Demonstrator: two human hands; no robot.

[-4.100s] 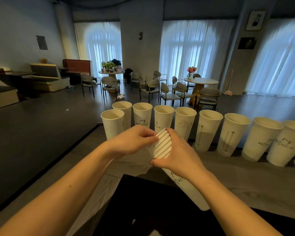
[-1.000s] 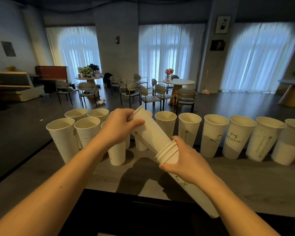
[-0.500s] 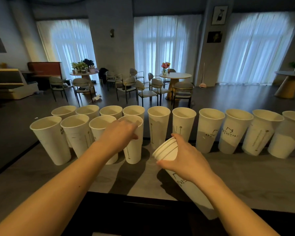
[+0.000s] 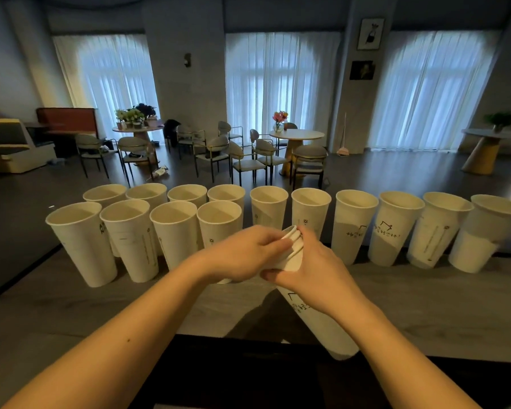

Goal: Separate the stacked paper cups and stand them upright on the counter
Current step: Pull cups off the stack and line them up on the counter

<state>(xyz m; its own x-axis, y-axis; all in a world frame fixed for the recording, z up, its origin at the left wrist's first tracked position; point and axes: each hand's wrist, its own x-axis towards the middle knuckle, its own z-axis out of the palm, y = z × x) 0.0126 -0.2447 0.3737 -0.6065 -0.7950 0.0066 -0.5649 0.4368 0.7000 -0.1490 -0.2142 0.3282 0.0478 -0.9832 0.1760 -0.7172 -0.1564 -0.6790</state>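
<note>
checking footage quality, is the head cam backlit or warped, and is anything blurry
Head view: backlit by the bright curtained windows, counter dim; wide-angle warp tilts the outer standing cups outward; hands and stack sharp enough, far chairs soft.

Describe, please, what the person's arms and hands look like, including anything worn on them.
Both forearms are bare as far as the frame shows: no sleeves, gloves, watch or rings visible. The left hand and right hand are uncovered. The left forearm has a small dark mole.
</note>
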